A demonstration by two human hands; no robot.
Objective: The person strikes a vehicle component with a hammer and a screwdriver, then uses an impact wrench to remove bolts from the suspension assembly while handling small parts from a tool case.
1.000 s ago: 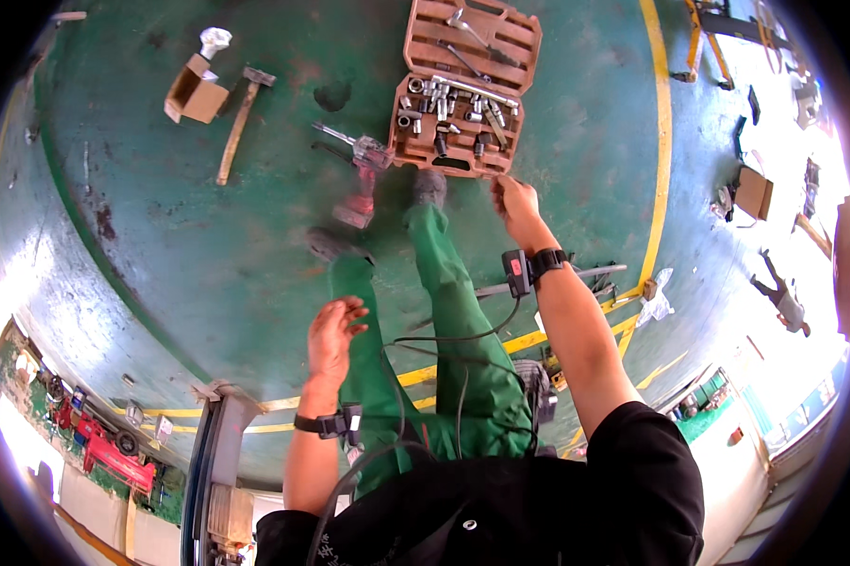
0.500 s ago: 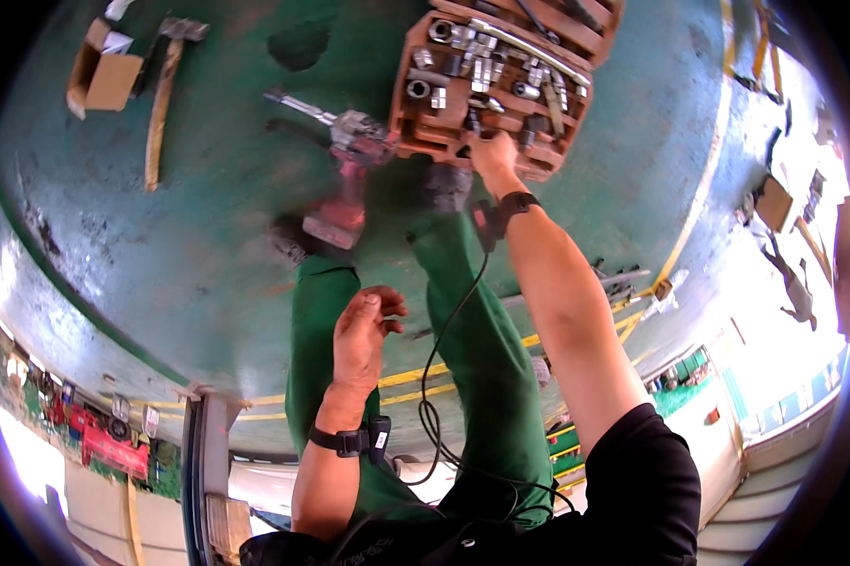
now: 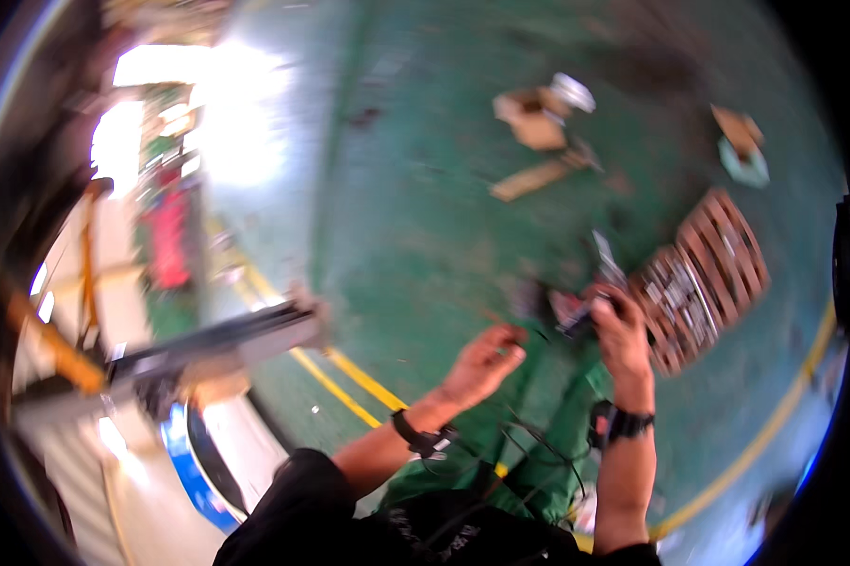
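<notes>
Blur smears my whole feed, and the view has swung round since half a second ago: the red machine (image 3: 168, 241), low at the left before, now sits higher, above a grey metal beam (image 3: 227, 349). Next I find the person's left hand (image 3: 486, 363), bare, free, its fingers loosely curled over the green cloth trousers (image 3: 477, 443). Farther up, on the shiny, stained green floor (image 3: 396, 236), lies an open cardboard box (image 3: 536, 127), flaps spread. The hammer (image 3: 538, 179), with its straight pale wooden handle, slants below the box; earlier it stood to the box's right. Then comes the red-and-dark power drill (image 3: 568, 307), its silver shaft pointing up. The right hand (image 3: 619, 330), previously at the tool case (image 3: 726, 245), has moved to the drill; I can't tell whether its bent fingers grip it. To the right lies that case, hard, reddish brown, lid slotted and laid back, with shiny metal sockets (image 3: 675, 288) clustered inside.
</notes>
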